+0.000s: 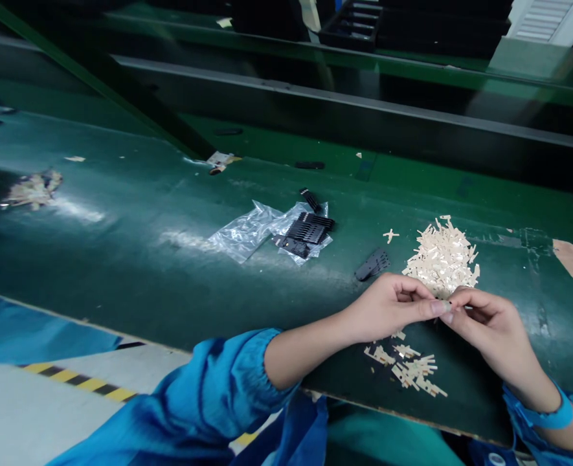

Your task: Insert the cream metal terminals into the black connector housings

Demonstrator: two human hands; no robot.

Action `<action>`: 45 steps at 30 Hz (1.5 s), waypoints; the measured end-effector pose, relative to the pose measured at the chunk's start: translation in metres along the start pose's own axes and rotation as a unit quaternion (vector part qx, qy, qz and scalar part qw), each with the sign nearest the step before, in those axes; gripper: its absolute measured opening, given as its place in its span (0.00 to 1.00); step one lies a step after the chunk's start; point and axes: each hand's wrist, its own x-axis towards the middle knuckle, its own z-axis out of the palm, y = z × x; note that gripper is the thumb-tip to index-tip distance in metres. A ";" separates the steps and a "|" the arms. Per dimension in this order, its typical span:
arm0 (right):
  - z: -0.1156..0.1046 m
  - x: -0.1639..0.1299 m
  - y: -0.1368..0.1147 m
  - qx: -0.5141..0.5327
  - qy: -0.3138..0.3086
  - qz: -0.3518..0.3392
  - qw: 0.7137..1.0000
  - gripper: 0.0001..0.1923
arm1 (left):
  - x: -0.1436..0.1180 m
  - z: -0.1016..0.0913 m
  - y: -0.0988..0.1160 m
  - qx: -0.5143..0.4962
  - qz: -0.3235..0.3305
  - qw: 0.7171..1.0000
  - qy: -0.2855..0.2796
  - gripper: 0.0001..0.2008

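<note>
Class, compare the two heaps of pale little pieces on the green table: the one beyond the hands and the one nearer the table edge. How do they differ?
The far heap is larger and piled thick; the near heap is smaller and spread thin in loose clusters. The far heap lies beyond the left hand and right hand; the near heap lies under them, toward the table edge. Both hold the same pale cream strips.

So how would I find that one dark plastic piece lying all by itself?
Start at the big heap of cream slivers on the green table, just beyond the two hands. Look right beside the heap, toward the clear plastic bags: there lies a single dark ridged piece. Unlike the other black parts, it sits on bare table, not on a bag.
</note>
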 end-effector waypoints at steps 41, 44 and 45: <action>0.001 0.005 0.005 0.051 -0.014 0.065 0.997 0.13 | 0.000 0.004 -0.003 0.051 0.023 0.998 -0.001 0.18; -0.002 0.004 0.008 0.052 -0.008 0.066 0.996 0.14 | -0.001 0.003 -0.001 0.080 0.025 0.996 0.001 0.17; -0.003 0.004 0.008 0.054 -0.005 0.068 0.996 0.15 | -0.002 0.000 0.002 0.102 0.033 0.994 0.012 0.17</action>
